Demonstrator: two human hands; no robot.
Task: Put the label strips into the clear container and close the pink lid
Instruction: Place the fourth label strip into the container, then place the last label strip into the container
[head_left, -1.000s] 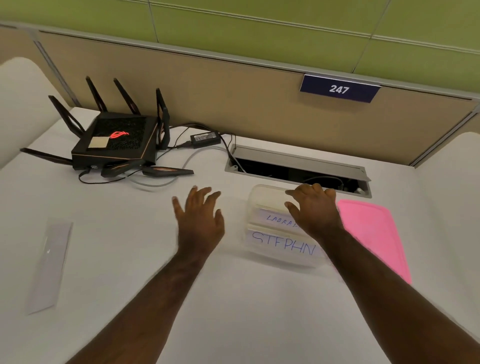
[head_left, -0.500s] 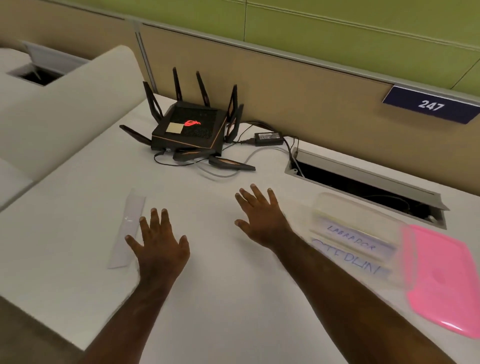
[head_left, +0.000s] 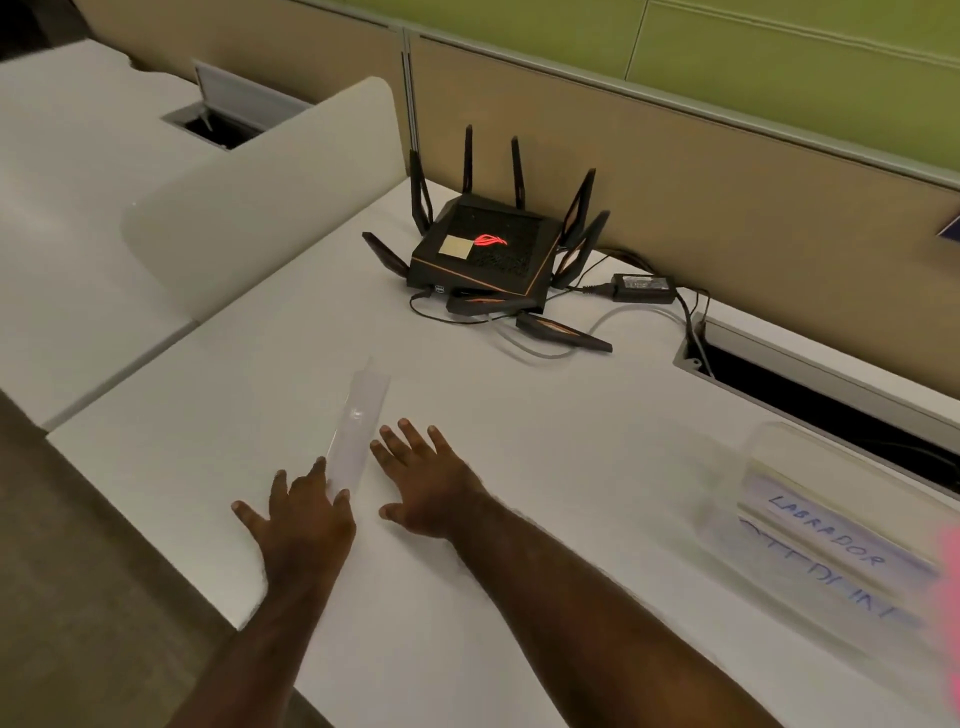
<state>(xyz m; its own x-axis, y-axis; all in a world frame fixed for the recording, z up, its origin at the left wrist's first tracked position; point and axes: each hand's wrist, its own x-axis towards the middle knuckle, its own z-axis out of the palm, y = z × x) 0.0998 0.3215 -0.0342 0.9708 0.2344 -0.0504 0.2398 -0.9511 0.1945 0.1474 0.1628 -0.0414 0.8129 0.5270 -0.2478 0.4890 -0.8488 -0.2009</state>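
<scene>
Off to my far left, a second white desk (head_left: 78, 218) with an open cable hatch (head_left: 228, 117) is sitting behind a rounded, cream-coloured divider panel (head_left: 270, 208). Nearer, my left hand (head_left: 304, 519) is lying palm-down on the smooth matte white desk (head_left: 519, 519) close to its front edge, fingers spread wide and gripping nothing; its fingertips are overlapping the near end of a long, thin, pale label strip (head_left: 361, 423) that is lying flat and running away from me. Just right of that strip my right hand (head_left: 431, 486) is resting the same way, fingers fanned and empty, beside the paper but not on it as far as I can tell. Behind both hands a black angular router (head_left: 483, 254) with upright blade antennas and a glowing red logo is standing by the tan partition (head_left: 727, 208), its cables trailing to a small black power brick (head_left: 644, 287) and into a long metal-edged cable slot (head_left: 810, 384). At the far right the clear container (head_left: 821, 530), blurred and rectangular with soft corners, is sitting well apart from my hands, holding two strips with blue handwriting, one reading LABRADOR. A sliver of the pink lid (head_left: 951, 561) is showing at the frame edge, touching or just beside the container. Green wall panels (head_left: 727, 36) are rising above the partition.
</scene>
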